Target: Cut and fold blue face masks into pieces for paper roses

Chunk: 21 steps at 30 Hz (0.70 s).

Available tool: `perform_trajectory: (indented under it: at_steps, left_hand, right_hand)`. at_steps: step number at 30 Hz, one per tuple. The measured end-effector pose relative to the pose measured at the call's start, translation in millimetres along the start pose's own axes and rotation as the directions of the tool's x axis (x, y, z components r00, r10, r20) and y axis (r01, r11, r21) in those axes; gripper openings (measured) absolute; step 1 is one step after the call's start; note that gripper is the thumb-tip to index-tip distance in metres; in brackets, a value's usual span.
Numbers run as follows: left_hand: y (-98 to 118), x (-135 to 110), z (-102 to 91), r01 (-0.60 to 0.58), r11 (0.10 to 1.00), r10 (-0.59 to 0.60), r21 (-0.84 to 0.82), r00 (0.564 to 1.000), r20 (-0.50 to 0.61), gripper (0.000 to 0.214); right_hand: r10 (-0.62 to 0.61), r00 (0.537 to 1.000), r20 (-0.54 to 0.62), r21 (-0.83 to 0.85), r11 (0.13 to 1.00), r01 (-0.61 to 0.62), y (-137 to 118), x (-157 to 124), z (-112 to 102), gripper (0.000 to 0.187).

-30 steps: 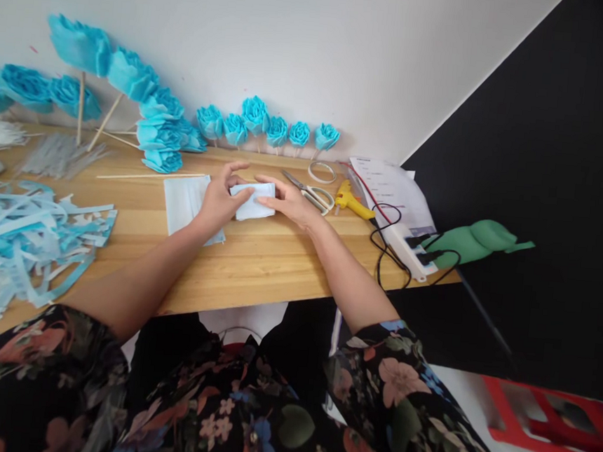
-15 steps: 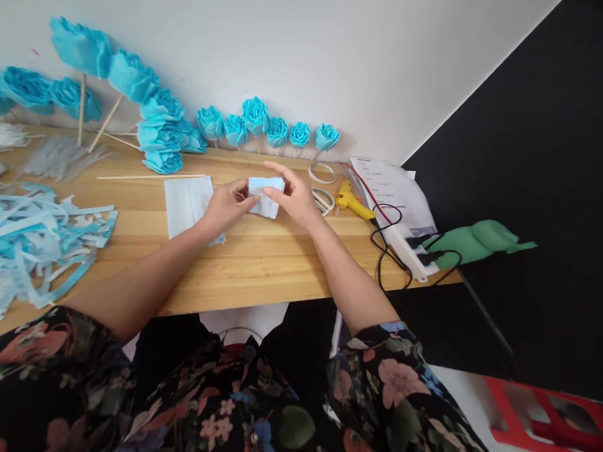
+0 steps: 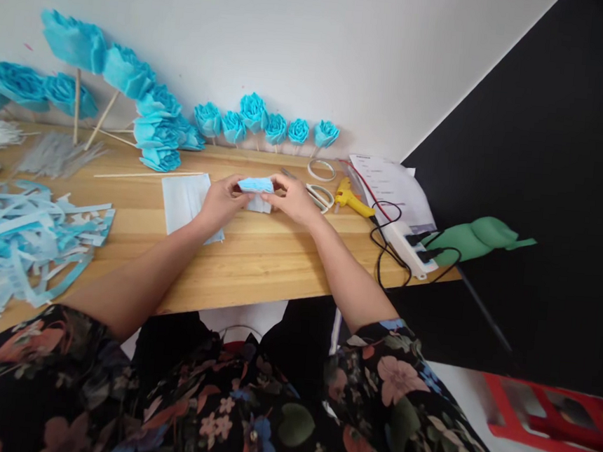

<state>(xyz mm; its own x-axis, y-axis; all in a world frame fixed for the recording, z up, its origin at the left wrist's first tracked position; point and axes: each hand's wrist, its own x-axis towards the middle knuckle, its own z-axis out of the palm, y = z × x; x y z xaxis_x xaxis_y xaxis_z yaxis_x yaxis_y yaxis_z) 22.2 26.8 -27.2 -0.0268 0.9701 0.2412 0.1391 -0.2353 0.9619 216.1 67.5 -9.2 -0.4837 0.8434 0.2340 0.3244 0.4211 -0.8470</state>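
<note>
Between my two hands is a small piece of light-blue and white fabric (image 3: 256,185), its upper edge folded over so a brighter blue strip shows. My left hand (image 3: 223,201) pinches its left end, thumb in front. My right hand (image 3: 294,201) grips the right end the same way; some of its fingers are hidden behind the piece. Just left of it, partly under my left wrist, lies a stack of pale blue pleated sheets (image 3: 183,201) on the wooden table (image 3: 256,264). Scissors (image 3: 321,197) lie close beyond my right hand.
Blue fabric flowers on sticks (image 3: 253,113) lean along the wall. Cut blue and white strips (image 3: 25,244) pile up at left. A tape roll (image 3: 321,170), a yellow glue gun (image 3: 352,199), papers (image 3: 389,184) and a power strip (image 3: 410,249) with black cables occupy the right side.
The fabric piece has been folded at its top, so a bright blue strip now shows where a flat pale face was. My right fingers have curled down behind it.
</note>
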Motion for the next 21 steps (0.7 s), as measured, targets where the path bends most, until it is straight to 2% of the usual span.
perform_trajectory:
  at_steps: [6, 16, 21]
  left_hand:
    - [-3.5, 1.2, 1.0, 0.07, 0.996, -0.07, -0.063, 0.997, -0.011, 0.032]
    - [5.3, -4.5, 0.3, 0.068, 0.993, -0.065, -0.096, 0.997, 0.037, 0.028]
    - [1.8, -3.5, 2.4, 0.064, 0.989, -0.063, -0.137, 0.998, 0.006, 0.028]
  right_hand:
    - [0.071, 0.996, 0.051, 0.036, 0.997, -0.073, 2.5, -0.6, 2.1, 0.027]
    - [0.108, 0.992, 0.064, 0.109, 0.987, -0.114, 8.3, 0.7, 5.9, 0.039]
    - [0.145, 0.986, 0.077, 0.239, 0.958, -0.159, 8.0, 1.4, 7.7, 0.026]
